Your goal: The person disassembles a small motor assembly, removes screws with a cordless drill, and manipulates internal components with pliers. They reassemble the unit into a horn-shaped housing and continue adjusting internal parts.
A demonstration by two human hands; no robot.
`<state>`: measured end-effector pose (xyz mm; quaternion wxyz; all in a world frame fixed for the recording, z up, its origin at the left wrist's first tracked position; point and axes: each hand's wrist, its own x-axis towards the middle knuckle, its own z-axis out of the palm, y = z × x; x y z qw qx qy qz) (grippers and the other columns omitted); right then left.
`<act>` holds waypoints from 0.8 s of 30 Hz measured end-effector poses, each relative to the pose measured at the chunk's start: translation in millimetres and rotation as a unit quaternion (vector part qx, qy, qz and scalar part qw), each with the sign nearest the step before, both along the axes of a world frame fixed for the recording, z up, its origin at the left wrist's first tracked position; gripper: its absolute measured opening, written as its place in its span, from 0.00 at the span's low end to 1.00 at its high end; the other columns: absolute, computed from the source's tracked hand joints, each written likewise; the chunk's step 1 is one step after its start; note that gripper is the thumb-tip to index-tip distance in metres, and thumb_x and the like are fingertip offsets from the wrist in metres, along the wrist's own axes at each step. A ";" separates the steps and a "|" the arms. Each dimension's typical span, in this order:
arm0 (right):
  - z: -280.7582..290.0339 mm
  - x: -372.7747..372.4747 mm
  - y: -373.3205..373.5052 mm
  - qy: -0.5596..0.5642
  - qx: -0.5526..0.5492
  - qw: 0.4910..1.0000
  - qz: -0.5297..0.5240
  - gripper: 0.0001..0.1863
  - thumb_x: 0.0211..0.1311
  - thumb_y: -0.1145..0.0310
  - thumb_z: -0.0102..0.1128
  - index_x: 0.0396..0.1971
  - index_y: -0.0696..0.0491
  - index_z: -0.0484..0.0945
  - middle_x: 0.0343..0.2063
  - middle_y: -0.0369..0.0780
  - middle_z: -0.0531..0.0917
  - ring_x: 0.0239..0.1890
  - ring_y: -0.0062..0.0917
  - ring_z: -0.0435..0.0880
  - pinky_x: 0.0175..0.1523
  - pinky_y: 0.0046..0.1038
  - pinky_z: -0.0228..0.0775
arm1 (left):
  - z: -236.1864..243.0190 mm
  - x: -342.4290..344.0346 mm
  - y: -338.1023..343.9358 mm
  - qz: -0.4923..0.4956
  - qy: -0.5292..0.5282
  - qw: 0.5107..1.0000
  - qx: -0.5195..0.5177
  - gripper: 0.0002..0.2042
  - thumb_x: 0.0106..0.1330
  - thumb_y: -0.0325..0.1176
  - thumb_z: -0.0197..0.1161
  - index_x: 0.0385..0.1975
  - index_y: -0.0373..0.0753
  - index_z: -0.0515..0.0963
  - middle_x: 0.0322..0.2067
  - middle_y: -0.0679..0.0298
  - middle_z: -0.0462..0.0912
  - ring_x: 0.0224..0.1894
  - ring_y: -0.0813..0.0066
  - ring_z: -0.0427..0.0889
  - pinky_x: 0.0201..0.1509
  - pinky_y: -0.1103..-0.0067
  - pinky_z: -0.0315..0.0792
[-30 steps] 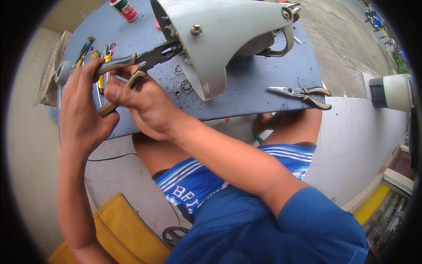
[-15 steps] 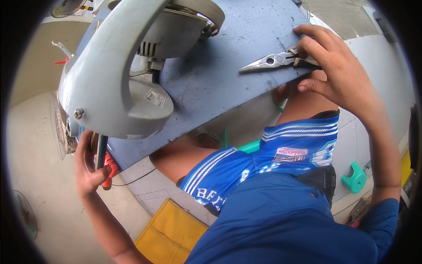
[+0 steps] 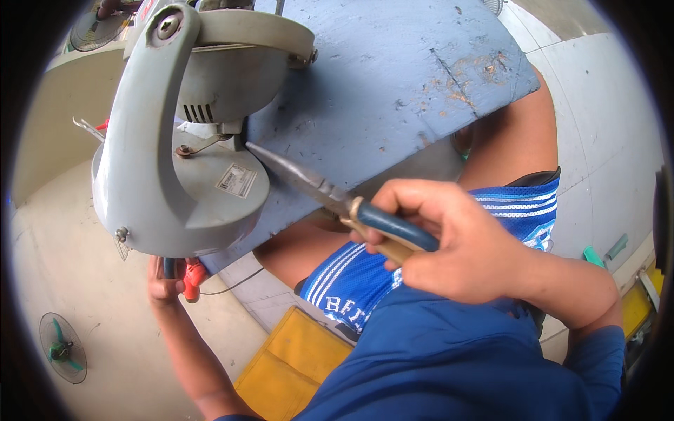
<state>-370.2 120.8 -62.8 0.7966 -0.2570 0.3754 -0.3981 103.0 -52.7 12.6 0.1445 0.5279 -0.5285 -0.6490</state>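
A pale grey metal fan assembly (image 3: 133,182), with a rounded motor housing (image 3: 232,77) on its curved bracket, stands at the table's left. My left hand (image 3: 163,284) is closed on a pliers handle (image 3: 169,266) below the base's front; the pliers' jaws are hidden behind it. A red-handled tool (image 3: 194,281) is just beside that hand. My right hand (image 3: 456,259) grips needle-nose pliers (image 3: 330,189) with blue and tan handles, raised near the table's front edge, the tip pointing toward the base's right side.
The blue-grey table (image 3: 379,70) has a worn front edge above my legs. A yellow padded piece (image 3: 288,351) lies low at the bottom. A green-bladed fan (image 3: 63,347) is at the lower left, another fan (image 3: 95,31) at the upper left. A green plastic piece (image 3: 593,256) is at the right.
The fan assembly has turned round. My right hand left the pliers in my left hand, reached to the needle-nose pliers on the table, and has now lifted them and moved them left.
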 end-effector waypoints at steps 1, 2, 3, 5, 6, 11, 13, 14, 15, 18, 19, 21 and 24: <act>-2.7 11.2 -0.9 -0.037 0.003 0.999 0.002 0.20 0.55 0.84 0.56 0.50 0.59 0.75 0.51 0.43 0.82 0.59 0.25 0.81 0.63 0.32 0.78 | 1.6 -5.9 1.0 0.012 0.017 1.000 0.010 0.41 0.35 0.30 0.76 0.58 0.30 0.74 0.42 0.57 0.82 0.44 0.61 0.84 0.48 0.71 0.76; -4.4 19.2 -2.2 -0.041 0.048 0.997 0.035 0.22 0.57 0.83 0.56 0.54 0.58 0.73 0.52 0.42 0.82 0.62 0.26 0.80 0.64 0.32 0.78 | 3.4 -12.0 1.3 0.010 0.014 1.000 0.023 0.41 0.35 0.30 0.76 0.58 0.29 0.74 0.41 0.57 0.82 0.43 0.61 0.84 0.47 0.71 0.76; -1.7 21.2 0.2 -0.057 0.040 0.998 0.014 0.26 0.57 0.82 0.55 0.58 0.57 0.70 0.52 0.43 0.81 0.60 0.28 0.81 0.61 0.33 0.77 | 5.3 -17.0 2.3 0.011 0.010 0.999 0.034 0.42 0.34 0.29 0.75 0.58 0.29 0.73 0.40 0.57 0.82 0.42 0.61 0.83 0.45 0.72 0.76; 0.9 19.8 -4.1 0.009 -0.030 0.999 0.041 0.26 0.57 0.81 0.55 0.58 0.57 0.70 0.51 0.44 0.81 0.59 0.28 0.81 0.59 0.35 0.77 | 8.0 -25.2 4.0 0.009 0.006 0.999 0.051 0.43 0.32 0.30 0.72 0.59 0.29 0.73 0.39 0.57 0.82 0.40 0.62 0.82 0.42 0.72 0.76; 3.0 16.9 -7.4 0.043 -0.083 0.995 0.046 0.26 0.56 0.80 0.55 0.58 0.57 0.69 0.51 0.45 0.81 0.58 0.28 0.82 0.57 0.36 0.76 | 8.5 -27.9 5.1 0.005 0.008 0.998 0.057 0.44 0.31 0.30 0.71 0.60 0.29 0.72 0.38 0.57 0.82 0.39 0.62 0.82 0.41 0.73 0.75; 15.3 11.9 -25.7 0.178 -0.137 0.972 0.071 0.23 0.61 0.74 0.52 0.56 0.64 0.68 0.49 0.60 0.79 0.56 0.55 0.81 0.60 0.48 0.73 | 7.0 -32.5 12.0 -0.004 -0.004 0.996 0.085 0.51 0.28 0.39 0.73 0.65 0.30 0.68 0.42 0.56 0.77 0.36 0.68 0.74 0.40 0.75 0.70; 19.0 9.9 -34.1 0.206 -0.168 0.962 0.065 0.23 0.61 0.73 0.49 0.53 0.72 0.69 0.50 0.69 0.79 0.54 0.67 0.81 0.62 0.53 0.74 | 5.8 -33.6 15.1 -0.015 -0.007 0.997 0.082 0.52 0.29 0.40 0.73 0.66 0.30 0.67 0.41 0.57 0.76 0.36 0.69 0.74 0.39 0.74 0.71; 19.9 7.7 -39.4 0.208 -0.172 0.959 0.086 0.24 0.60 0.74 0.49 0.54 0.73 0.69 0.49 0.69 0.79 0.52 0.68 0.82 0.61 0.52 0.75 | 5.5 -34.6 16.5 -0.017 0.001 0.996 0.082 0.52 0.30 0.40 0.73 0.66 0.30 0.67 0.40 0.58 0.75 0.36 0.69 0.74 0.38 0.73 0.71; 20.3 4.3 -45.2 0.210 -0.175 0.956 0.108 0.26 0.58 0.74 0.48 0.55 0.75 0.68 0.48 0.69 0.80 0.50 0.68 0.83 0.60 0.52 0.77 | 5.3 -35.7 17.8 -0.017 0.008 0.996 0.083 0.52 0.30 0.41 0.73 0.66 0.30 0.66 0.40 0.58 0.75 0.35 0.69 0.74 0.37 0.73 0.71; 26.4 -3.0 -51.7 0.221 -0.173 0.951 0.131 0.26 0.57 0.74 0.50 0.54 0.75 0.71 0.46 0.69 0.81 0.47 0.67 0.84 0.57 0.51 0.79 | 5.7 -40.0 19.8 -0.023 0.009 0.996 0.091 0.53 0.31 0.42 0.73 0.67 0.30 0.65 0.39 0.58 0.74 0.33 0.70 0.73 0.36 0.71 0.72; 28.0 -3.3 -53.4 0.220 -0.174 0.951 0.134 0.26 0.57 0.74 0.50 0.54 0.75 0.71 0.46 0.68 0.81 0.47 0.67 0.84 0.57 0.51 0.79 | 5.9 -41.1 20.2 -0.025 0.007 0.995 0.093 0.53 0.31 0.42 0.74 0.68 0.30 0.65 0.39 0.58 0.74 0.33 0.71 0.73 0.36 0.71 0.72; 29.9 -4.6 -55.2 0.221 -0.177 0.949 0.138 0.26 0.57 0.74 0.50 0.54 0.74 0.71 0.45 0.68 0.81 0.47 0.66 0.84 0.57 0.50 0.79 | 6.6 -42.7 20.6 -0.020 0.002 0.996 0.087 0.54 0.32 0.43 0.74 0.68 0.30 0.64 0.38 0.59 0.74 0.31 0.71 0.72 0.35 0.71 0.71; 30.0 -5.4 -58.6 0.223 -0.183 0.946 0.146 0.25 0.57 0.74 0.50 0.54 0.73 0.71 0.45 0.67 0.81 0.47 0.65 0.84 0.56 0.50 0.79 | 6.7 -42.9 20.8 -0.029 -0.008 0.996 0.080 0.53 0.32 0.45 0.74 0.67 0.30 0.65 0.36 0.60 0.74 0.30 0.71 0.72 0.34 0.72 0.68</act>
